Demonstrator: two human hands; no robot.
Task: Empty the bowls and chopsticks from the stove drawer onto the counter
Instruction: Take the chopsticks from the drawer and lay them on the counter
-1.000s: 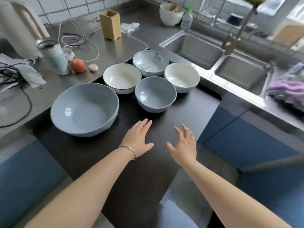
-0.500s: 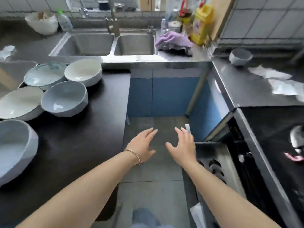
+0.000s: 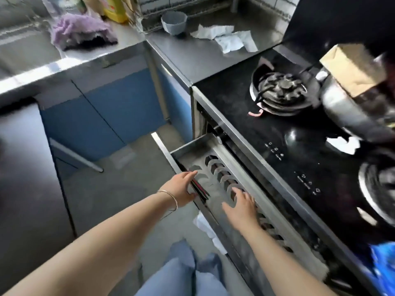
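Note:
The stove drawer [image 3: 188, 149] stands pulled out under the black cooktop, its steel rack with curved slots showing no bowls. A bundle of dark chopsticks [image 3: 199, 189] lies along the drawer's front edge. My left hand [image 3: 181, 189], with a bangle on its wrist, reaches the chopsticks with fingers curled around them; whether it grips them is unclear. My right hand [image 3: 241, 207] hovers flat and open over the rack, holding nothing. One small grey bowl [image 3: 173, 22] sits on the steel counter far beyond the stove.
Black cooktop [image 3: 288, 150] with a burner [image 3: 280, 92] and a steel pot [image 3: 350, 112] lies right. Crumpled paper [image 3: 230, 38] and a purple cloth [image 3: 81, 32] rest on the steel counter. Blue cabinets [image 3: 102, 116] and grey floor lie left of the drawer.
My view swung right from the counter with the bowls to the stove. Both hands dropped into the open drawer, the left one reaching the chopsticks.

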